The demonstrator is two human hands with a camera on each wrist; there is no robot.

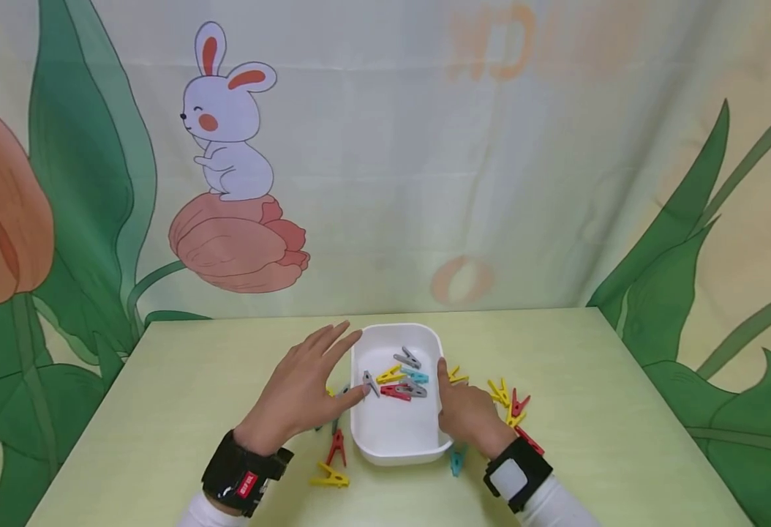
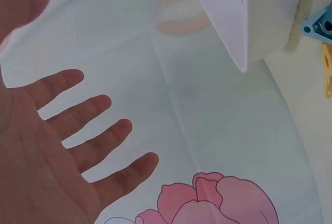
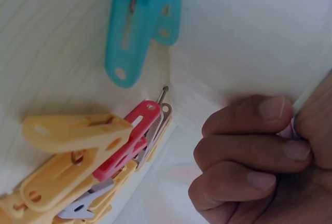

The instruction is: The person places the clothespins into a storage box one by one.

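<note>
A white plastic tray (image 1: 399, 438) stands on the table with several grey, yellow, blue and red clothespins (image 1: 392, 374) inside. My left hand (image 1: 301, 391) hovers at its left side, fingers spread and straight, the thumb close to the rim; the left wrist view shows the palm empty. At the right rim, my right hand (image 1: 469, 411) holds the tray's edge, index finger stretched along it. In the right wrist view the other fingers (image 3: 241, 151) curl in against the outer wall. The right thumb is hidden, and what lies under the curled fingertips is mostly covered.
Loose clothespins lie left of the tray, including a red one (image 1: 337, 446) and a yellow one (image 1: 331, 477). More lie to the right, among them a blue clothespin (image 1: 456, 462) and a yellow clothespin (image 1: 500, 393). Behind the table (image 1: 208, 366) hangs a printed curtain (image 1: 372, 183).
</note>
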